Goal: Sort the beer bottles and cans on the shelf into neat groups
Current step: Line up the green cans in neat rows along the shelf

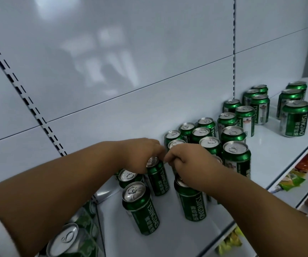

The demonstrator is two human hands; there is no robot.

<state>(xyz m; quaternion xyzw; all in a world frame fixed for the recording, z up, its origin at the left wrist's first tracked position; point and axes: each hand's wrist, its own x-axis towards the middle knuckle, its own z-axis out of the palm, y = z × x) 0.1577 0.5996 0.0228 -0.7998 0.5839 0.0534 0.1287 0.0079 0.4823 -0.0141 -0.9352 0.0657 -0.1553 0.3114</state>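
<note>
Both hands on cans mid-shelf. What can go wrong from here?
1. The left hand and right hand each grip a can top inside a tight cluster; an elbow or wrist may topple the front can.
2. The cans by the right hand stand near the shelf edge and could be nudged off.

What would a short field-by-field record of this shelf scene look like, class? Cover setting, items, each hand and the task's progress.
setting: white shelf with a slotted back panel
items: green cans, all upright; no bottles visible
left hand: grips the top of a can
right hand: fingers curled over can tops; exact grip unclear
below the shelf: snack packets
progress: cans stand in loose clusters, not yet neat
</note>
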